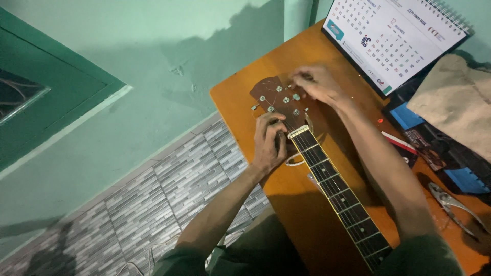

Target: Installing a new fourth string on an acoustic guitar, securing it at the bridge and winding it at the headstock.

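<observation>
Steadying hand: left hand is gripping the guitar neck at the nut.
Headstock: lying flat on the orange table.
Working hand: right hand is pinching a tuning peg; restringing or tuning seems underway.
Next move: likely calling for careful peg turns.

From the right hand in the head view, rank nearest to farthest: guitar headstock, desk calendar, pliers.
From the right hand:
1. Guitar headstock, touching, just left of it.
2. Desk calendar, upper right, propped on the table.
3. Pliers, far lower right at the table edge.
</observation>
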